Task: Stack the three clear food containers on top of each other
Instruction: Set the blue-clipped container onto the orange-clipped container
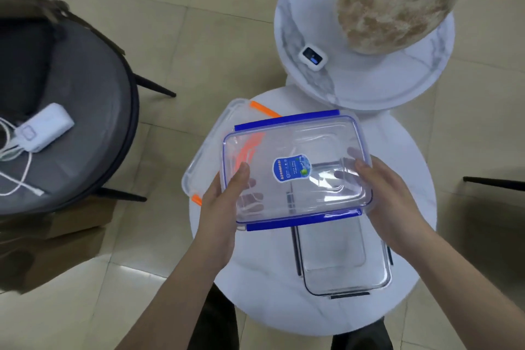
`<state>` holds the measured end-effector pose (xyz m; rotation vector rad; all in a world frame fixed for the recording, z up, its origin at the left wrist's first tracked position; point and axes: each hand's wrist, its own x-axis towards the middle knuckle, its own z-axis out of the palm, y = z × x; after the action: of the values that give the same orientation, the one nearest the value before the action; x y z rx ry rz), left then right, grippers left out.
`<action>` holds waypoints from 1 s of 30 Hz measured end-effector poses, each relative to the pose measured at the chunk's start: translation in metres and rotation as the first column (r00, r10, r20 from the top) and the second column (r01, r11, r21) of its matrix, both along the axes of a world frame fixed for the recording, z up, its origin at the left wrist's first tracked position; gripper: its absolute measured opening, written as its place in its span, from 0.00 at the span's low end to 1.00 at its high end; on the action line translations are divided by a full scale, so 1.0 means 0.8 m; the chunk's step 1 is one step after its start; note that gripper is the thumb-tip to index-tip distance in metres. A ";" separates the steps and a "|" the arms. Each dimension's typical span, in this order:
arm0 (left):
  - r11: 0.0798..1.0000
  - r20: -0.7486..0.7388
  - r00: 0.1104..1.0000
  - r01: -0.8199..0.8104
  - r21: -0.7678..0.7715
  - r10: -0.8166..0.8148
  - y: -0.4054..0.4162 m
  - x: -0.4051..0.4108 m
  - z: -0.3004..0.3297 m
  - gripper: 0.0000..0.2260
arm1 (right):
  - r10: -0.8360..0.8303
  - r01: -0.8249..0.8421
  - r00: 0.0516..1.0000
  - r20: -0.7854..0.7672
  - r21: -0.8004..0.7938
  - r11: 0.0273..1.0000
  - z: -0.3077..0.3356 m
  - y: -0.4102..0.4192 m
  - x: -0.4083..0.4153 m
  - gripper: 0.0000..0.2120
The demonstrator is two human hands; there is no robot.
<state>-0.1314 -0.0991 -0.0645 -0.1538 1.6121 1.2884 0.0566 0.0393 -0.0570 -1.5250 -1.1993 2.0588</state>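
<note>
A clear container with blue clips and a blue sticker (295, 167) is held in the air above the round white table (403, 207). My left hand (224, 202) grips its left side and my right hand (383, 199) grips its right side. Below it on the left lies a clear container with orange clips (204, 150), partly covered by the held one. A third clear container with dark clips (343, 261) rests on the table at the front, its far end hidden under the blue one.
A higher round marble table (383, 79) stands behind, bearing a large mottled vase (392, 6) and a small white device (312, 57). On the left a grey chair (79, 111) holds a white power bank (45, 131) with cables. Tiled floor surrounds everything.
</note>
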 end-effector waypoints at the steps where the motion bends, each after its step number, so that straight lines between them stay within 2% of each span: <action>1: 1.000 -0.006 1.000 -0.010 0.000 0.010 -0.005 -0.006 0.000 0.22 | 0.012 -0.012 1.000 0.002 0.001 1.000 0.001 -0.004 -0.008 0.09; 4: 0.999 -0.022 0.999 -0.039 -0.008 0.039 -0.022 -0.020 -0.002 0.24 | 0.079 -0.081 0.996 0.037 0.044 0.996 -0.002 -0.016 -0.032 0.09; 7: 0.998 -0.010 0.998 -0.066 -0.015 0.066 -0.035 -0.031 -0.004 0.23 | 0.084 -0.087 0.996 0.042 0.059 0.995 -0.005 -0.025 -0.050 0.09; 10: 0.998 -0.025 0.998 -0.063 -0.032 0.062 -0.042 -0.039 -0.005 0.26 | 0.090 -0.100 0.992 0.092 0.101 0.990 -0.016 -0.030 -0.060 0.07; 15: 0.999 -0.101 0.995 -0.026 -0.036 0.022 -0.048 -0.050 -0.006 0.17 | 0.116 -0.140 0.985 0.129 0.198 0.970 -0.018 -0.019 -0.080 0.08; 21: 0.994 -0.094 0.995 -0.039 -0.103 0.030 -0.062 -0.053 -0.010 0.12 | 0.193 -0.268 0.953 0.235 0.349 0.898 -0.020 0.020 -0.122 0.12; 26: 0.984 -0.076 0.994 -0.091 -0.152 0.080 -0.071 -0.043 -0.014 0.17 | 0.311 -0.416 0.900 0.304 0.394 0.819 -0.028 0.042 -0.155 0.13; 30: 0.982 -0.080 0.992 -0.113 -0.149 0.102 -0.070 -0.036 -0.018 0.15 | 0.353 -0.469 0.877 0.327 0.415 0.780 -0.031 0.049 -0.169 0.13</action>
<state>-0.1604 -0.1553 -0.0790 -0.2959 1.7860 1.2628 -0.0782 0.0784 -0.0821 -1.3566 -2.1218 1.6267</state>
